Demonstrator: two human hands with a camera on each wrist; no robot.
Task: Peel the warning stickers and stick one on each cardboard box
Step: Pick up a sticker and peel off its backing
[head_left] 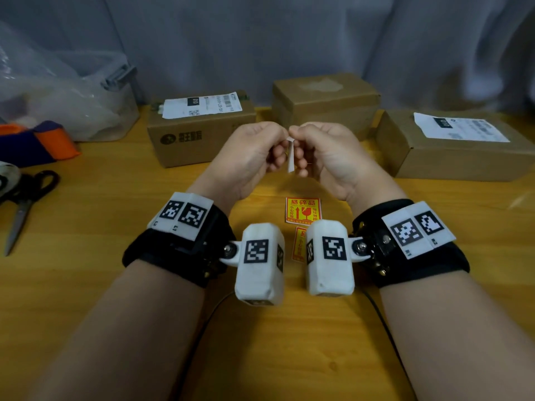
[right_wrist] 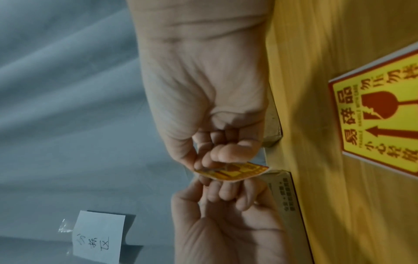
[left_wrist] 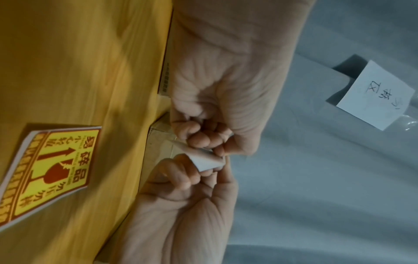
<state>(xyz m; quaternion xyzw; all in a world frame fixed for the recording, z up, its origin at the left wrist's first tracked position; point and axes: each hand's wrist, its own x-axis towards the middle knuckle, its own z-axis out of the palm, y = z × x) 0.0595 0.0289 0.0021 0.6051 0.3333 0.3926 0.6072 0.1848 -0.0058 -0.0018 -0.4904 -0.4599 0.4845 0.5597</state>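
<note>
**Both hands pinching one warning sticker above the table**

While the two hands are meeting in mid-air over the table, I am seeing the left hand (head_left: 249, 157) and the right hand (head_left: 324, 157) both pinching the same held sticker (right_wrist: 233, 172) at its top edge, thumbs and forefingers closed on it, the other fingers curled in. From the head view the sticker is showing only its thin white edge; the right wrist view is showing its yellow and red face, the left wrist view its pale back, curling at one corner. Whether the backing is already parting from the sticker I cannot tell; the edge is too blurred.

Below the hands, a second sticker (head_left: 303, 209) is lying flat on the wooden table (head_left: 115, 285), and a third sticker (head_left: 299, 244) is peeking out between the two wrist cameras.

Beyond the hands, three cardboard boxes are standing in a row: the left box (head_left: 199, 134) and the right box (head_left: 457, 149) each carrying a white shipping label, the middle box (head_left: 324, 102) set further back. Scissors (head_left: 23, 204) are lying at the table's left edge, near a clear plastic bag (head_left: 63, 91).
</note>
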